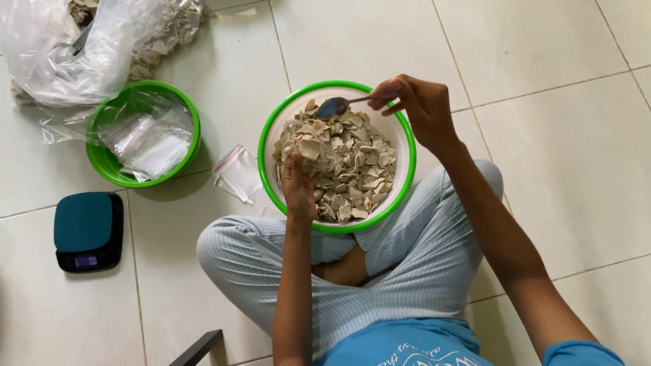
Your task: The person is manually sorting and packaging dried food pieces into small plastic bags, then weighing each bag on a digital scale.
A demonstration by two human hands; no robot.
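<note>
Nearest, the left hand (pixel 300 181) pinches a small clear bag (pixel 319 154) over the green-rimmed bowl (pixel 404 169) of pale chips (pixel 356 169); farther right, the right hand (pixel 417 105) grips a spoon (pixel 339 106).

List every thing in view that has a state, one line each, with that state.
Large bowl: upright, heaped with pale dried chips.
Spoon: held over the chips, bowl of it looks empty.
Right hand: gripping the spoon handle.
Left hand: holding a small clear bag above the chips.
Small green bowl: holding clear bags.
Loose bag on floor: flat, looks empty.
Scale: display lit, nothing on it.
Big plastic bag: partly filled, crumpled.
</note>
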